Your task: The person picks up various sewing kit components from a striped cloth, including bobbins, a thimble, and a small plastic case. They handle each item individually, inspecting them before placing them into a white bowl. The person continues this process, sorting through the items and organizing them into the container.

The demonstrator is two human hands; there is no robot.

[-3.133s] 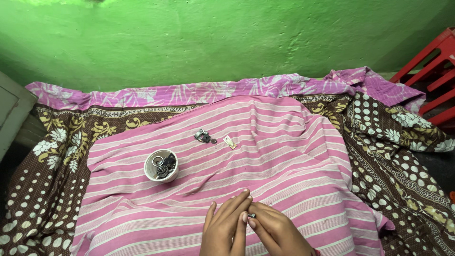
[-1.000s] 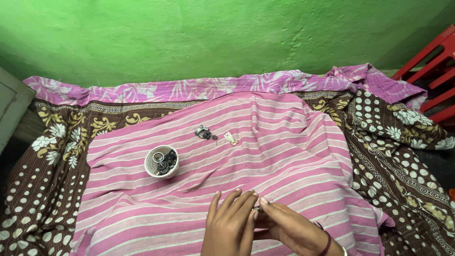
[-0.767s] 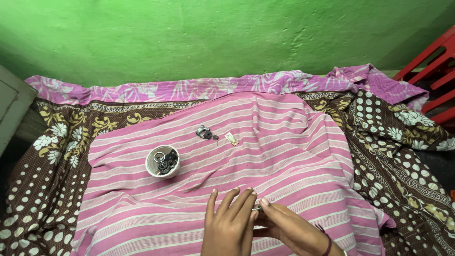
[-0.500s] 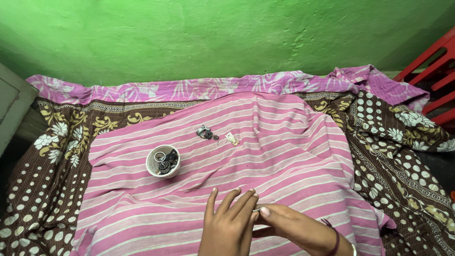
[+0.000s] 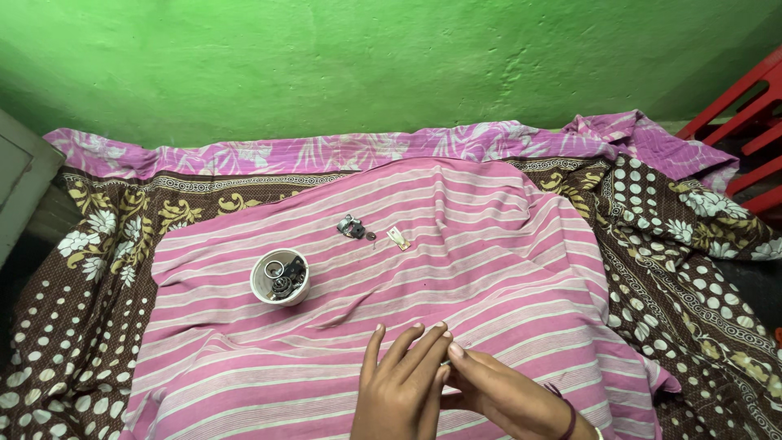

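I am keeping my left hand (image 5: 401, 383) and right hand (image 5: 503, 396) pressed together at the near edge of the striped cloth (image 5: 489, 269), pinching a tiny metal piece (image 5: 445, 363), my right wrist having slid rightward, work ongoing

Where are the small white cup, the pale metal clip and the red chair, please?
small white cup (image 5: 279, 278): head view, on its near rim.
pale metal clip (image 5: 398, 238): head view, mid-body.
red chair (image 5: 753, 122): head view, on a slat.
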